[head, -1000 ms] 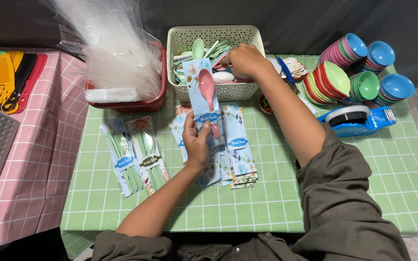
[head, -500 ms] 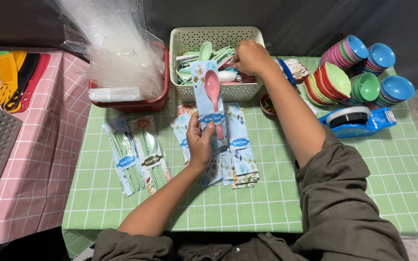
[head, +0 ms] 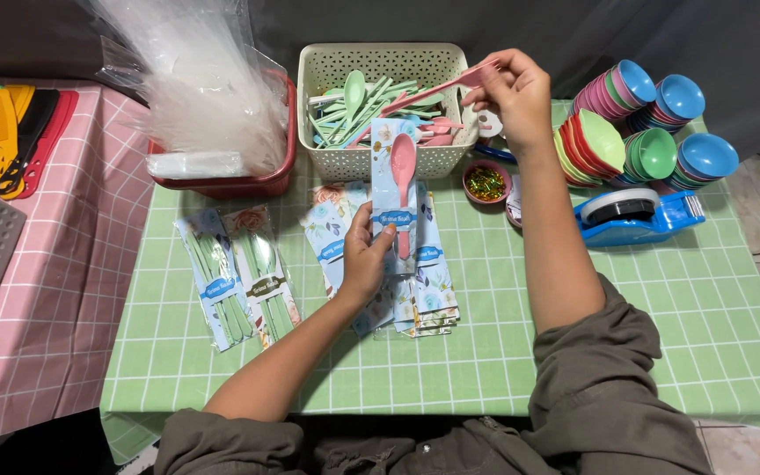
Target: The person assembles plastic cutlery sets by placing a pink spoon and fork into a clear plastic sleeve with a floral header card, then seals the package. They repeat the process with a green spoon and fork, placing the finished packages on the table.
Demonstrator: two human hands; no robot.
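Left hand grips sleeve with pink spoon below basket; right hand pinches pink fork. Best slid handle-first alongside spoon.

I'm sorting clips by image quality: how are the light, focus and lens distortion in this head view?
Head view: light is soft and even, with only faint shadows under the left hand and right hand; the clear plastic bags glare white; the pink utensil and basket look sharp; the green table edges bow slightly, suggesting a wide lens.
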